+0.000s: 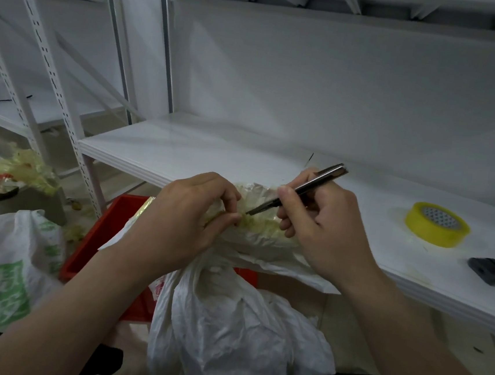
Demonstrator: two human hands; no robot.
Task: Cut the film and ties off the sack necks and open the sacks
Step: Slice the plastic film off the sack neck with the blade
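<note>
We cut at the film on the sack neck.
Our left hand (189,212) pinched the yellowish film (266,227) wound round the neck of the crinkled white plastic sack (235,331), fingers (228,218) clamped on it. Our right hand (324,228) curled its fingers round a slim dark metal knife (316,180), tip touching the film. The sack stood just before the white metal shelf (198,152), which carried a yellow tape roll (423,231); a red plastic crate (99,233) sat below its edge.
</note>
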